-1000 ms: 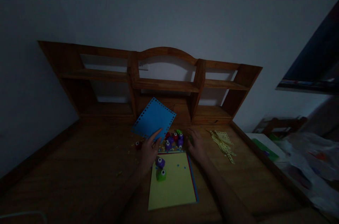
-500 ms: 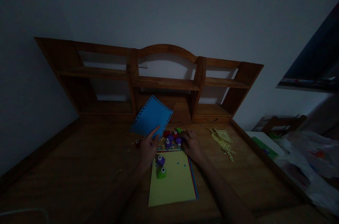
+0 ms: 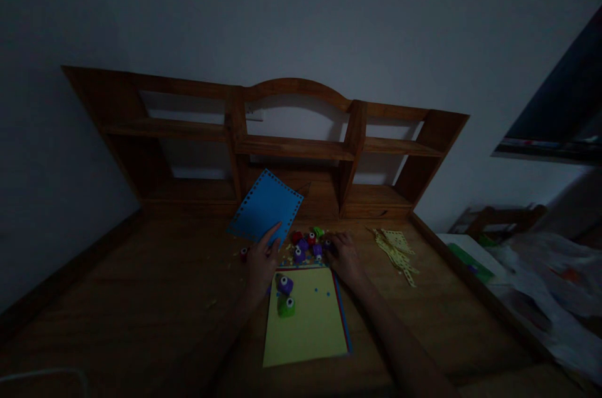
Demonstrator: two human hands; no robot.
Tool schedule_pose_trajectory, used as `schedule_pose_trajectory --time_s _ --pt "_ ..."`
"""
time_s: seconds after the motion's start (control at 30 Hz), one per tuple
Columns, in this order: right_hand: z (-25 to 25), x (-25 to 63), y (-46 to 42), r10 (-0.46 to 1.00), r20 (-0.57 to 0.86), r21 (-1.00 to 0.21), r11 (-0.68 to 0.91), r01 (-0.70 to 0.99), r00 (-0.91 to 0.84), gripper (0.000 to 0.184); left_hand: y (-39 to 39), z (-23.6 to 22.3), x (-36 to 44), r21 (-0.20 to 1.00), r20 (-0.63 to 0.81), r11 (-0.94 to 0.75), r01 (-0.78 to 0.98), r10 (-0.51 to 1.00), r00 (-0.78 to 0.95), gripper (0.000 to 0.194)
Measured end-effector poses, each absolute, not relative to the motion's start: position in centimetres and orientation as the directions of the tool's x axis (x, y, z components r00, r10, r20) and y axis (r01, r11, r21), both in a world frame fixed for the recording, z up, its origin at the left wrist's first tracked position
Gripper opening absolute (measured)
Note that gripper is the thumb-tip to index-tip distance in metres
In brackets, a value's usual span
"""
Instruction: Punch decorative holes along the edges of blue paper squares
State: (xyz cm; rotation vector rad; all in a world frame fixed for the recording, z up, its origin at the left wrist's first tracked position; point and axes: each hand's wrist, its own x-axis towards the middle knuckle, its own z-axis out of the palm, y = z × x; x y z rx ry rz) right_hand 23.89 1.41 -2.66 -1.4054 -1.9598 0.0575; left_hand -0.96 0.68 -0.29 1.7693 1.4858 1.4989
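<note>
My left hand (image 3: 259, 265) pinches the lower corner of a blue sheet of paper (image 3: 270, 205) whose edges are punched with rows of holes. The sheet is raised at a tilt above the desk. My right hand (image 3: 345, 255) is closed around a small purple paper punch (image 3: 328, 244), partly hidden by the fingers. Beside it lies a cluster of purple, red and green punches, among them a purple punch (image 3: 300, 254) and a red punch (image 3: 311, 239). On a yellow sheet (image 3: 308, 329) rest another purple punch (image 3: 285, 285) and a green punch (image 3: 286, 306).
Small paper bits lie around the punches. A dark red punch (image 3: 244, 254) is left of my left hand. Perforated yellow paper strips (image 3: 397, 251) lie at the right. A wooden shelf unit (image 3: 294, 147) borders the back of the desk. Plastic bags (image 3: 555, 285) are beyond its right edge.
The blue sheet and my left hand have shifted slightly left. A purple punch now shows at my right hand's fingers, which have moved a little to the right.
</note>
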Motion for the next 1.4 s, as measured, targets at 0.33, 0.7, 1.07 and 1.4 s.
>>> schedule_pose_trajectory --time_s 0.33,0.7,1.07,1.4 --pt "-2.7 23.9 1.1 0.844 0.514 -0.451 0.417 0.789 -0.152 0.039 0.8 -0.5 -1.0 0.823 0.468 -0.378 0.424 0.874 -0.129 0.040" --pt "-2.9 23.9 1.3 0.837 0.529 -0.455 0.421 0.785 -0.142 0.033 0.6 -0.3 -1.1 0.821 0.462 -0.372 0.433 0.879 -0.120 0.041" --pt "-3.0 23.7 1.2 0.814 0.563 -0.433 0.441 0.786 -0.146 0.029 1.3 -2.1 -0.7 0.844 0.472 -0.421 0.333 0.877 -0.087 0.042" --pt "-3.5 23.6 2.0 0.800 0.583 -0.396 0.432 0.810 -0.141 0.025 1.8 -1.5 -0.7 0.892 0.444 -0.432 0.131 0.893 -0.080 0.051"
